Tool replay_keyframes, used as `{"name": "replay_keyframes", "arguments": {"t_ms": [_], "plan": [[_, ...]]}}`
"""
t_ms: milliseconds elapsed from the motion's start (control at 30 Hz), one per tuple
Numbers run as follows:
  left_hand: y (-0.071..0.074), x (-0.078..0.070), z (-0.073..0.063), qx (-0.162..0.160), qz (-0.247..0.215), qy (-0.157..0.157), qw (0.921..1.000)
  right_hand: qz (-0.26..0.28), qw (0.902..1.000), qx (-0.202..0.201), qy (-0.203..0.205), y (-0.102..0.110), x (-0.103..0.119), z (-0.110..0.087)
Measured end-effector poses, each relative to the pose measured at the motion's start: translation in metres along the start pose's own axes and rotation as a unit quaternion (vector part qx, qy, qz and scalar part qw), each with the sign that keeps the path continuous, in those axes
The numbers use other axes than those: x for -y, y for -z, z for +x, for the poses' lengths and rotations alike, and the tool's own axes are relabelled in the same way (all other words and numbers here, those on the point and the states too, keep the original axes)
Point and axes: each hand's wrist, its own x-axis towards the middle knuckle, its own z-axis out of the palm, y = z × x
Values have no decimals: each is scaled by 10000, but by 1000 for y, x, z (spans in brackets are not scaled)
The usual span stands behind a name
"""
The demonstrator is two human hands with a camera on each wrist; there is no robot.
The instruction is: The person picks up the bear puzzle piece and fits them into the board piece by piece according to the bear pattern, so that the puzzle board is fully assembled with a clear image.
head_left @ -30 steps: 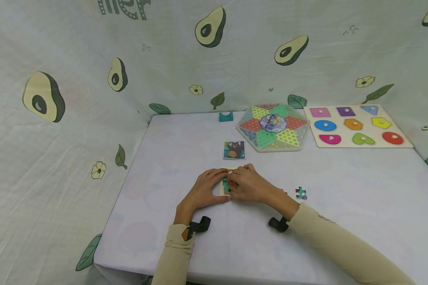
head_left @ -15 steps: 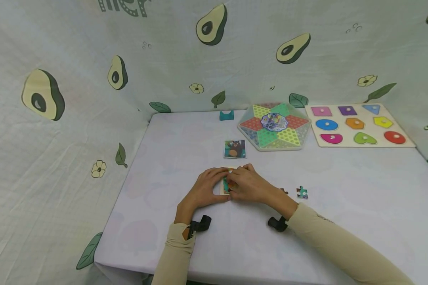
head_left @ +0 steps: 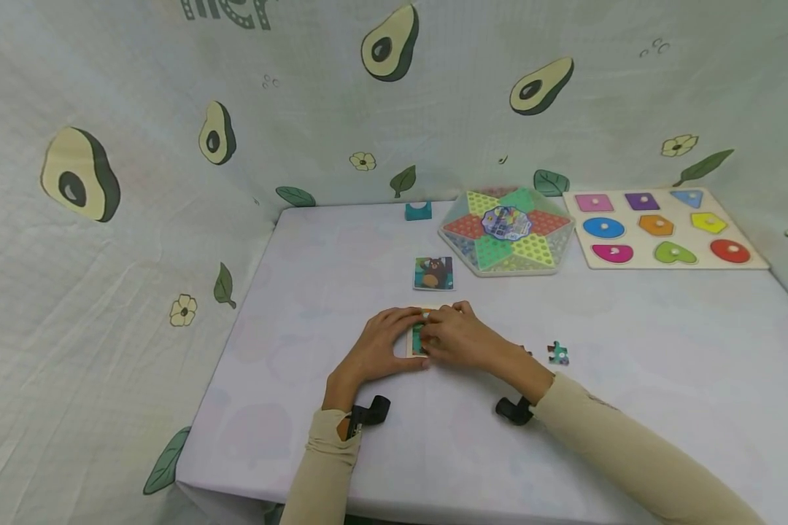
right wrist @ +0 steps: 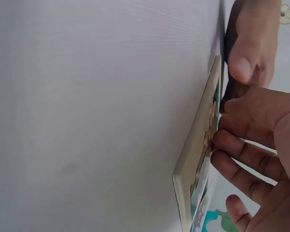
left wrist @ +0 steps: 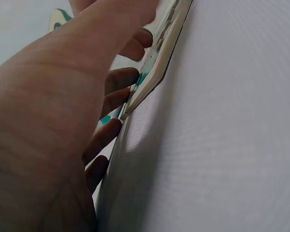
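A small jigsaw board (head_left: 410,348) with a pale rim lies flat on the white cloth, partly covered by both hands. The left hand (head_left: 377,346) holds its left side, fingers along the far edge and thumb at the near edge. Over the board's right part, the right hand (head_left: 469,339) has bent fingers and pinches a jigsaw piece, mostly hidden under them. In the right wrist view its fingertips (right wrist: 220,140) touch slightly raised pieces on the board, close to the left thumb (right wrist: 242,67). Two loose pieces, one teal (head_left: 557,354) and one brown (head_left: 527,351), lie by the right forearm.
Beyond the hands lies a square bear picture (head_left: 433,273). Farther back are a small teal block (head_left: 418,211), a hexagonal star-patterned game board (head_left: 507,233) and a shape-peg board (head_left: 670,255). An avocado-print cloth (head_left: 236,65) hangs behind the table.
The right fingers have shifted slightly on the board, uncovering a little more of its left part. The left hand keeps its place. The head view has tilted slightly.
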Motion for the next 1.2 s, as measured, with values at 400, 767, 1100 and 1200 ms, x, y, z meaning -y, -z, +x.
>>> {"name": "replay_keyframes", "arguments": {"t_ms": [400,767,1100,1200], "plan": [[1,0,4,-184,-48,-303,9994,267,9981,-537,-121,29,-19,-38],[-1,0,2,-199,-110,-275,9994,282,9956,-756,-476,42,-41,-82],[-2,0,1,-189,-154,-190,9995,439,9945,-568,-757,45,-51,-108],[-3,-1,2,-189,-164,-185,9995,393,9948,-585,-737,44,-53,-113]]}}
